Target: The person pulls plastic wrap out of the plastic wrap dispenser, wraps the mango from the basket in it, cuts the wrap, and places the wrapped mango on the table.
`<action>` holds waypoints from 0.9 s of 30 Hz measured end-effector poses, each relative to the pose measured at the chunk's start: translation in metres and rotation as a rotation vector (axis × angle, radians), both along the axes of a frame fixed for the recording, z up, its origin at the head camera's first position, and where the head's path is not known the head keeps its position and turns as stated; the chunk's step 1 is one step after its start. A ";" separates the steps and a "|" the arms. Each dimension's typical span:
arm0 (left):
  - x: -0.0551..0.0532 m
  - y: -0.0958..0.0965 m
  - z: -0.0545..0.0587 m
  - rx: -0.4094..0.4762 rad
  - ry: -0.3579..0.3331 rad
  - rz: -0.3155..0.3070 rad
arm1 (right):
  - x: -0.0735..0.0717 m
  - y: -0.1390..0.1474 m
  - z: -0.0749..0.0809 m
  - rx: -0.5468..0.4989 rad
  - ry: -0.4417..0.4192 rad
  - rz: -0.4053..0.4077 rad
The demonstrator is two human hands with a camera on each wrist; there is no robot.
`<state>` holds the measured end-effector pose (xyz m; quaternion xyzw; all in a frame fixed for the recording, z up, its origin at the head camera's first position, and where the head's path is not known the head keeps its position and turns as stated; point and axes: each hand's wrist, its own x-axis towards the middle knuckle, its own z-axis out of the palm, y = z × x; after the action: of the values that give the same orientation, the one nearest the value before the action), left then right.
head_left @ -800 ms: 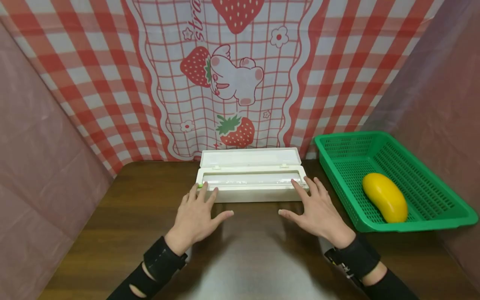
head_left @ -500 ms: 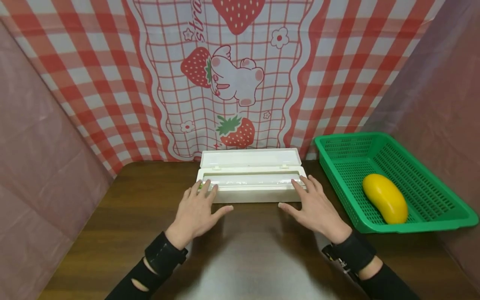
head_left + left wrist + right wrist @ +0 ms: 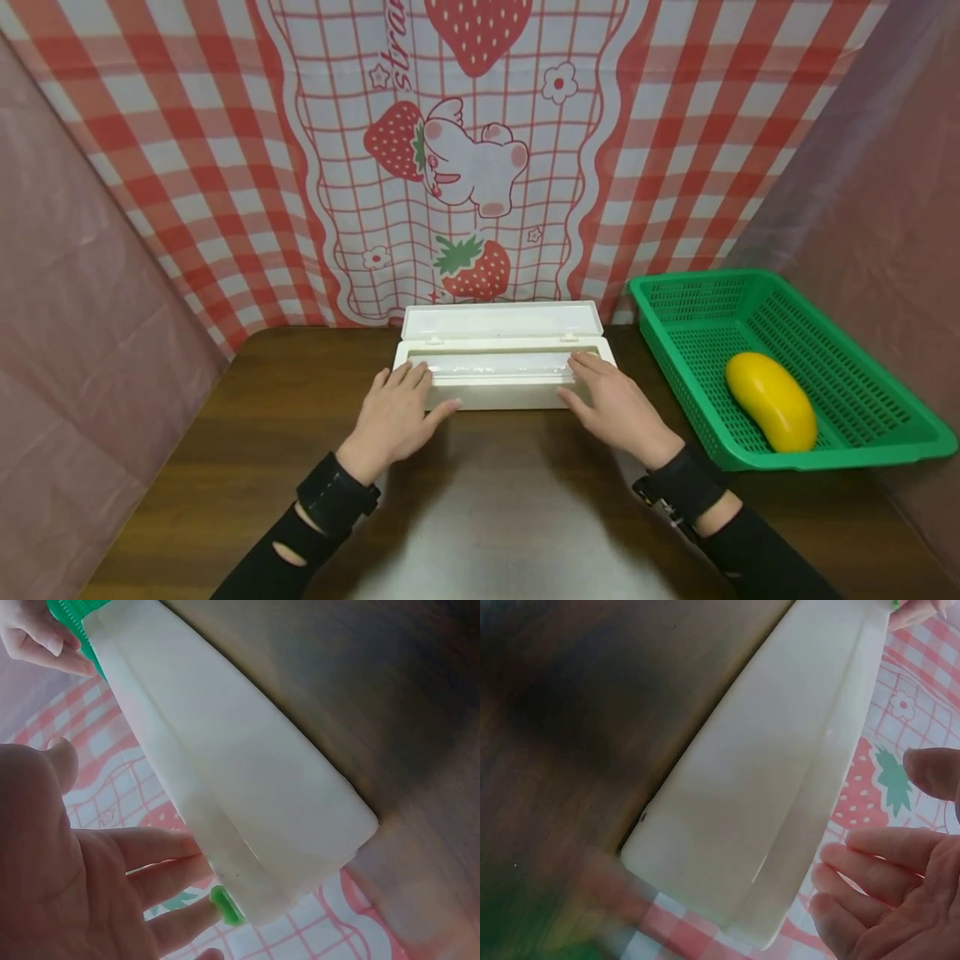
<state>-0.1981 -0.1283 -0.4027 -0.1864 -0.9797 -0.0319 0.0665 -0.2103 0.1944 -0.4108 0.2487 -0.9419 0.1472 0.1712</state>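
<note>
The left hand (image 3: 392, 423) is spread, its fingers nearly straight and its thumb set apart; nothing is gripped by it. By the right hand (image 3: 618, 412) nothing is gripped either; its fingers are extended with a slight bend. The white box (image 3: 502, 398) is placed directly ahead of both hands, its long axis laid crosswise, from the left hand to the right. Its left end is reached by the left fingers, its right end by the right ones, so neither hand can be called clearly nearer. In the left wrist view a green tab (image 3: 226, 905) is seen at the box's upper edge, just beside the fingertips. How firmly the box is touched, if at all, cannot be told. Within it a pale roll (image 3: 495, 367) is exposed, aligned with the long axis. Beyond, the lid (image 3: 502, 321) is tipped back on the far side. Near the right hand, on its outer side, a green basket (image 3: 862, 456) is set, with a yellow fruit (image 3: 771, 402) held in it.
</note>
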 end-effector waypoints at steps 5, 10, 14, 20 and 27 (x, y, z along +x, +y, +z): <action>-0.004 0.000 -0.001 0.011 0.011 -0.010 | -0.006 -0.001 -0.003 0.046 -0.016 -0.007; -0.008 0.000 -0.002 0.028 0.019 -0.020 | -0.010 -0.002 -0.005 0.040 -0.009 -0.024; -0.012 0.000 -0.002 0.039 0.042 -0.028 | -0.016 0.000 -0.006 0.010 0.017 -0.028; -0.021 -0.003 -0.003 0.088 0.126 -0.049 | -0.024 0.001 -0.003 -0.023 -0.001 -0.032; -0.036 -0.011 -0.010 0.246 0.180 -0.075 | -0.029 0.003 0.001 -0.011 -0.021 -0.048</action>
<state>-0.2345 -0.1398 -0.4132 -0.2152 -0.9509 -0.1375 0.1751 -0.2396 0.1977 -0.4095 0.2235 -0.9485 0.1509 0.1662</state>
